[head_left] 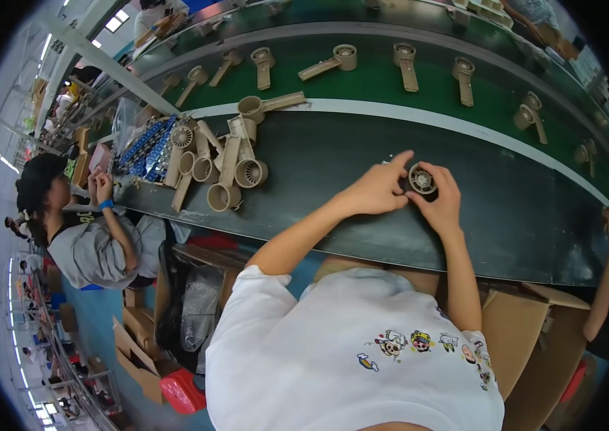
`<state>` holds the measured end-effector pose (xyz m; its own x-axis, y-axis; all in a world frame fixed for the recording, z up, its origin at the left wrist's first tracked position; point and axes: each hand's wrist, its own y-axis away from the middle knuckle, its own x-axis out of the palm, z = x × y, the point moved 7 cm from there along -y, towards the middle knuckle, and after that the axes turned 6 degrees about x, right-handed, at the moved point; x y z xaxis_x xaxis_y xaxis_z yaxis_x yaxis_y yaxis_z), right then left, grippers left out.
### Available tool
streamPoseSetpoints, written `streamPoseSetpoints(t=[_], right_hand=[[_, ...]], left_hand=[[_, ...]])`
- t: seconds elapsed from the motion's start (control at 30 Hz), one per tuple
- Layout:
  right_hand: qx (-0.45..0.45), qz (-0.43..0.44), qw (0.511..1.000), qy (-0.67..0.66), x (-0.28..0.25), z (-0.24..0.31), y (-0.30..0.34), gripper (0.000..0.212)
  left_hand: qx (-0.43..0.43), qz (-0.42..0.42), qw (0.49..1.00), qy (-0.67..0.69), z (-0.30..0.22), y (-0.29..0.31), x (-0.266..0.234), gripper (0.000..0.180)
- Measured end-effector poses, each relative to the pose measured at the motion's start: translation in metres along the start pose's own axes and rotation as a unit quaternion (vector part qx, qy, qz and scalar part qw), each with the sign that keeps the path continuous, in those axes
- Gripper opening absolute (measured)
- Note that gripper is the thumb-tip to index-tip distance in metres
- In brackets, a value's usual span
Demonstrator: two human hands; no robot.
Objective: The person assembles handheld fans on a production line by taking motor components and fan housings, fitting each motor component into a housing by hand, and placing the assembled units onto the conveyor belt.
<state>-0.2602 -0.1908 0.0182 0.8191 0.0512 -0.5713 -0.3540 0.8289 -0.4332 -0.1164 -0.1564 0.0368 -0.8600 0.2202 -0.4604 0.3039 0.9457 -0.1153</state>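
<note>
A round beige fan housing (422,181) with a spoked, hub-like centre is held over the dark workbench, its open face upward. My right hand (442,201) curls round its right and lower side, fingers on the far rim and thumb at the near edge. Close against its left side is my left hand (382,188). The left index finger points up and away; thumb and other fingers are drawn together at the rim. What they pinch, if anything, is hidden. Whether this housing has a handle cannot be seen.
Several beige handled fan housings (224,195) are piled at left, beside blue-and-black parts (148,147) in plastic. More handled housings (406,68) lie along the green conveyor belt (369,85). A co-worker (96,237) sits left; another person's arm (606,276) reaches in right. Cardboard boxes (513,327) stand below the bench.
</note>
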Motion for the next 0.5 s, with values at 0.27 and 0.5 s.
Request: streamPoseSetpoints(t=[0.27, 0.5], right_hand=[[-0.025, -0.004, 1.0, -0.008, -0.008, 0.005, 0.0, 0.055], [-0.038, 0.016, 0.999, -0.005, -0.006, 0.017, -0.002, 0.056]], left_hand=[[0.027, -0.16, 0.87, -0.466, -0.009, 0.075, -0.204, 0.044], [-0.054, -0.019, 0.84, -0.539, 0.097, 0.016, -0.27, 0.048]])
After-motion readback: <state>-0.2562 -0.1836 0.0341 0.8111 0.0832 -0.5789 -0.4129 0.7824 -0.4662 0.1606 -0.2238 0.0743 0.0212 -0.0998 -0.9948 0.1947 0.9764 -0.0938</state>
